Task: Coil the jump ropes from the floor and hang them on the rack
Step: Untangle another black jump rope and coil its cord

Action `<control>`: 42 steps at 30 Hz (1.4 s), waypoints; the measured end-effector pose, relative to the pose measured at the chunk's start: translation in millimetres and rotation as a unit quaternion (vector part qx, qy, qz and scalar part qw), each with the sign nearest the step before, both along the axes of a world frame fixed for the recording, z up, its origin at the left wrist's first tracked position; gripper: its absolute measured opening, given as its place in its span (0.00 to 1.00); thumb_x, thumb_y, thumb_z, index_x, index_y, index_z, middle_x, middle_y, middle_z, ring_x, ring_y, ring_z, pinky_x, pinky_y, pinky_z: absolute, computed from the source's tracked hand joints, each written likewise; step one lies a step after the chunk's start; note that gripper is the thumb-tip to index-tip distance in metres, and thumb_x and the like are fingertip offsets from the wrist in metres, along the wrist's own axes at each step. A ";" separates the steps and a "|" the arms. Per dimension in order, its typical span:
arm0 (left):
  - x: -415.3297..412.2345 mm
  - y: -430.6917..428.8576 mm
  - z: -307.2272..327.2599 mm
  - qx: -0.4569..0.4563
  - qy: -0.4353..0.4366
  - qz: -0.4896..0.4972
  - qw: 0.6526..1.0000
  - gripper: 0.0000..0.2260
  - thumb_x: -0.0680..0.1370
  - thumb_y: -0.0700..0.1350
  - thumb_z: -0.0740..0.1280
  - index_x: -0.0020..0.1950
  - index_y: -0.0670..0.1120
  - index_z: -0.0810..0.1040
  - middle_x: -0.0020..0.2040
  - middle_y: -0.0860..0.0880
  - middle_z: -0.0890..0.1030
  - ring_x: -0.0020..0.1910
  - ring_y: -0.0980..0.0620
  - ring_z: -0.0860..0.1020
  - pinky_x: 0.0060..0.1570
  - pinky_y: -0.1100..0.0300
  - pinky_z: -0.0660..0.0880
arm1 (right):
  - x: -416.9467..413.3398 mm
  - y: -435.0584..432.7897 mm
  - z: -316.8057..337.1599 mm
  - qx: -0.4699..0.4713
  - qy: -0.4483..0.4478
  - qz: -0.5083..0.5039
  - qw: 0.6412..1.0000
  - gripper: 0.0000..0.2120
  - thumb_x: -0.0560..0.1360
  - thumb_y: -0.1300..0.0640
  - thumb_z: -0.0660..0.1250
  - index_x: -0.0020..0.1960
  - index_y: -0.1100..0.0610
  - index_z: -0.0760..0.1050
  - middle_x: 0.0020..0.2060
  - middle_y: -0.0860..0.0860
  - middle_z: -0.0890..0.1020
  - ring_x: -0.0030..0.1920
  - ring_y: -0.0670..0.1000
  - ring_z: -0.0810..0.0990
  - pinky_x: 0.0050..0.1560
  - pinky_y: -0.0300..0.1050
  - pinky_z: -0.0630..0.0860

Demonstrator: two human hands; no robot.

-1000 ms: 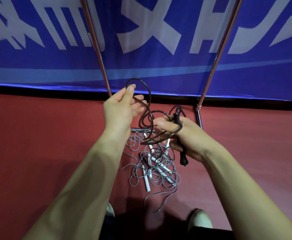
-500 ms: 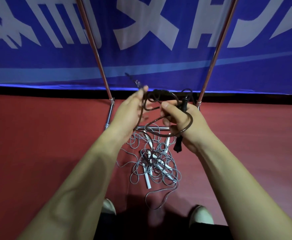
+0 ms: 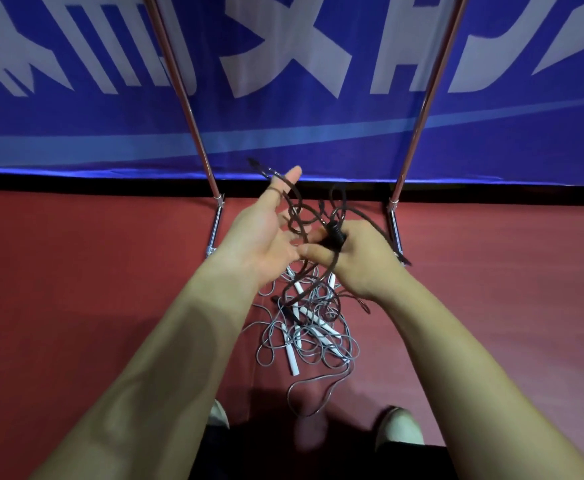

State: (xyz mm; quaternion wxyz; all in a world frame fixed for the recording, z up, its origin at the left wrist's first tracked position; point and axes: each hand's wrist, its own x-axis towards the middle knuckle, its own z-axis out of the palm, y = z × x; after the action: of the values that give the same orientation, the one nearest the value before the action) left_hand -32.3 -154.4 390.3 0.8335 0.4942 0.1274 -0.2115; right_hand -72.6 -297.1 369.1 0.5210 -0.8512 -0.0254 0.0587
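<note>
Since half a second ago my left hand has opened and rolled palm-up, so it no longer pinches the cord. Its fingers are now straight and spread, and the dark jump rope is only draped across the index finger. My right hand stays closed around the rope's black handle and the gathered loops, with the thumb pressed over them. Both hands are held in the air in front of the rack, between its two uprights and above its base. The grey jump ropes lie tangled on the red floor, on my side of the rack base, directly under my hands. Hazard: with the left hand unclamped, the loose turns are likely to spring open or slide off the finger, and the coil would then unwind. A hanging loop could also catch in the grey tangle below and drag it upward. The rack's hanging bar is cut off above the top edge. The number of turns held in the right hand cannot be counted. I cannot tell whether the dark tip beyond my left fingertips is the second handle. The number of grey ropes in the pile cannot be determined.
</note>
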 end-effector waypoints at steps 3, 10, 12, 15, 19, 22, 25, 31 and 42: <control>-4.0 -1.2 -4.9 0.079 -0.081 -0.054 0.992 0.14 0.84 0.59 0.58 0.63 0.56 0.78 0.43 0.51 0.85 0.48 0.49 0.84 0.45 0.53 0.77 | 3.5 -0.8 6.7 0.114 -0.020 -0.063 0.991 0.08 0.76 0.57 0.73 0.39 0.54 0.78 0.33 0.50 0.82 0.32 0.45 0.76 0.36 0.38 0.73; -0.3 22.4 -41.2 0.309 -0.173 -0.227 0.907 0.06 0.75 0.50 0.68 0.44 0.50 0.84 0.35 0.49 0.81 0.39 0.53 0.79 0.49 0.57 0.71 | 14.2 -24.7 27.9 0.403 -0.022 -0.245 0.882 0.08 0.80 0.59 0.67 0.44 0.53 0.70 0.31 0.51 0.73 0.23 0.45 0.67 0.22 0.32 0.58; 4.8 28.7 -51.6 0.403 -0.160 -0.215 0.875 0.10 0.76 0.54 0.70 0.40 0.49 0.83 0.35 0.50 0.80 0.37 0.53 0.75 0.47 0.56 0.69 | 15.5 -34.4 28.2 0.417 -0.037 -0.262 0.869 0.06 0.81 0.58 0.66 0.46 0.53 0.71 0.32 0.51 0.75 0.23 0.44 0.68 0.22 0.33 0.58; 6.4 36.4 -65.0 0.499 -0.124 -0.203 0.833 0.16 0.79 0.59 0.66 0.42 0.48 0.82 0.37 0.47 0.78 0.37 0.51 0.73 0.43 0.54 0.70 | 17.5 -45.6 27.6 0.430 -0.051 -0.272 0.860 0.03 0.81 0.58 0.65 0.51 0.56 0.72 0.33 0.50 0.78 0.24 0.43 0.69 0.21 0.33 0.58; 10.0 36.0 -58.5 0.419 -0.106 -0.109 0.895 0.16 0.84 0.54 0.62 0.40 0.48 0.78 0.37 0.48 0.85 0.41 0.46 0.82 0.47 0.48 0.79 | 16.7 -48.3 19.2 0.355 0.008 -0.274 0.894 0.05 0.80 0.58 0.66 0.46 0.56 0.77 0.35 0.48 0.82 0.25 0.44 0.68 0.21 0.34 0.57; 12.8 29.9 -33.5 0.278 -0.074 -0.008 0.958 0.14 0.84 0.51 0.62 0.45 0.45 0.79 0.36 0.46 0.83 0.38 0.45 0.85 0.37 0.56 0.82 | 14.2 -39.4 5.7 0.266 0.121 -0.239 0.926 0.06 0.79 0.53 0.68 0.47 0.55 0.80 0.40 0.51 0.86 0.25 0.45 0.70 0.20 0.33 0.58; 11.4 25.6 -17.3 0.178 -0.053 0.037 0.982 0.13 0.84 0.51 0.62 0.48 0.44 0.79 0.39 0.43 0.83 0.38 0.44 0.86 0.33 0.58 0.80 | 11.2 -29.9 -2.5 0.220 0.192 -0.186 0.938 0.09 0.79 0.51 0.68 0.49 0.56 0.82 0.45 0.54 0.87 0.26 0.48 0.71 0.21 0.34 0.58; 13.0 21.0 -5.1 0.016 -0.005 0.120 0.993 0.12 0.84 0.50 0.62 0.50 0.43 0.78 0.40 0.43 0.83 0.39 0.46 0.86 0.36 0.59 0.81 | 0.3 -7.7 2.2 0.130 0.160 -0.010 0.979 0.10 0.73 0.53 0.75 0.50 0.59 0.85 0.35 0.50 0.85 0.27 0.46 0.69 0.23 0.34 0.61; 12.6 19.8 -6.2 0.059 -0.097 0.052 0.992 0.08 0.83 0.42 0.64 0.54 0.44 0.83 0.53 0.40 0.85 0.51 0.46 0.85 0.51 0.56 0.81 | 8.4 -2.7 3.6 0.218 0.071 -0.116 0.966 0.12 0.80 0.57 0.68 0.37 0.55 0.77 0.26 0.49 0.79 0.21 0.45 0.65 0.22 0.35 0.61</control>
State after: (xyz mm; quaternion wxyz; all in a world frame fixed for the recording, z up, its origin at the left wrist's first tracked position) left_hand -19.7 -134.6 384.1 0.8213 0.5533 0.0835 -0.1109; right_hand -64.2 -299.8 372.7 0.6976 -0.7078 0.0985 0.0510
